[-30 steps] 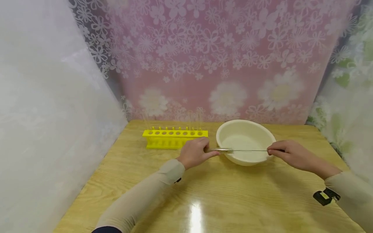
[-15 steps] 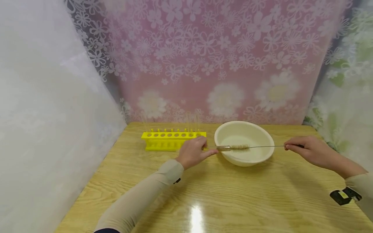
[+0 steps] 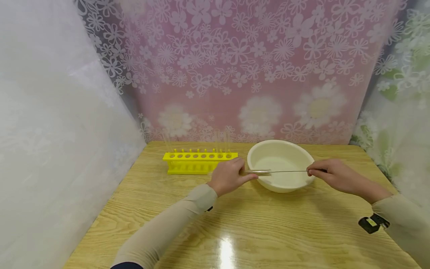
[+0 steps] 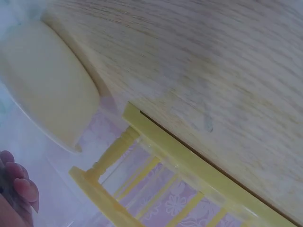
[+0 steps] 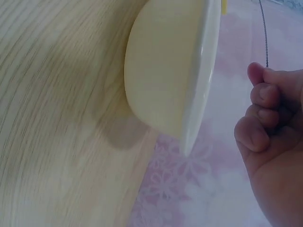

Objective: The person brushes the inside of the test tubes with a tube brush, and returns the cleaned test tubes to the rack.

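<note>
My left hand (image 3: 230, 175) grips a clear glass test tube (image 3: 264, 172), which lies roughly level with its mouth pointing right, over the near side of the cream basin (image 3: 285, 186). From that mouth runs the thin twisted wire of a test tube brush (image 3: 289, 171). Its other end is pinched in my right hand (image 3: 336, 177), at the basin's right rim. The bristles are inside the tube, mostly hidden by glass and fingers. In the right wrist view the curled fingers (image 5: 262, 113) hold the wire's end. Only the fingertips of my left hand (image 4: 21, 189) show in the left wrist view.
A yellow test tube rack (image 3: 188, 172) stands left of the basin, just behind my left hand. Several clear tubes stand upright at its two ends. The wooden table (image 3: 268, 231) meets a flowered pink curtain (image 3: 215, 74) behind and pale sheets at both sides.
Half a second ago my right hand was farther right and the bristles showed outside the tube's mouth. It has moved back left, and the bristles are inside again. My left hand shifted slightly right.
</note>
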Motion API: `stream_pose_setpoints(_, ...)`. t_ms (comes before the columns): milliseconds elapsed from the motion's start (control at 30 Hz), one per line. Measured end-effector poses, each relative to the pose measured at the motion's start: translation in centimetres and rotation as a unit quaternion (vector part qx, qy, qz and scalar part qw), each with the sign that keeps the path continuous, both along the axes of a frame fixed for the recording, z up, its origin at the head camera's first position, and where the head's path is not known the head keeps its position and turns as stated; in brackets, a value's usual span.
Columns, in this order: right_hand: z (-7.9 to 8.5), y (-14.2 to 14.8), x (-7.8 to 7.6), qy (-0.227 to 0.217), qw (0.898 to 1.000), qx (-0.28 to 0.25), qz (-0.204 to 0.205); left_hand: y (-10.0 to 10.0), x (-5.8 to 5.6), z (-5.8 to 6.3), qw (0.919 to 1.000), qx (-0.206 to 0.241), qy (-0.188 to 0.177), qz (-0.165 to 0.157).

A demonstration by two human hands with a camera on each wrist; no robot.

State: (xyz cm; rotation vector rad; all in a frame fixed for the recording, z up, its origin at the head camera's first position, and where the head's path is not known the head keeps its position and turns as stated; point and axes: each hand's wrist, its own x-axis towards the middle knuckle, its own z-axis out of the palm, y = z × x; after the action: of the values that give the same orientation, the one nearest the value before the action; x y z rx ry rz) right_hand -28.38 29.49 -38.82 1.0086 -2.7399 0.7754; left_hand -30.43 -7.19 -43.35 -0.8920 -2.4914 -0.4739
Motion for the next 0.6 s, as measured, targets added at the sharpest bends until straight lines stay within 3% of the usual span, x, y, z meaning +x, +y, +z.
stream_pose_setpoints(200, -0.9, -3.8, -0.6, -0.047, 0.998, -0.008, 0.034, 1.0, 0.1, -0.4, 0.9998, -0.018, 0.004, 0.009)
stream_pose_setpoints(333, -1.3, -6.1, -1.2, -0.049, 0.997, -0.005, 0.065, 1.6, 0.3, -0.3, 0.9991, -0.037, 0.003, 0.022)
stream_pose_setpoints(467, -1.4, -6.8, -1.3, -0.044, 0.997, 0.001, 0.071, 1.6, 0.2, -0.5, 0.9987, -0.04, -0.008, 0.031)
stream_pose_setpoints(600, -1.3, -6.7, -1.3, -0.03, 0.997, 0.007, 0.075, 1.3, -0.1, -0.6, 0.9994, -0.023, -0.013, 0.021)
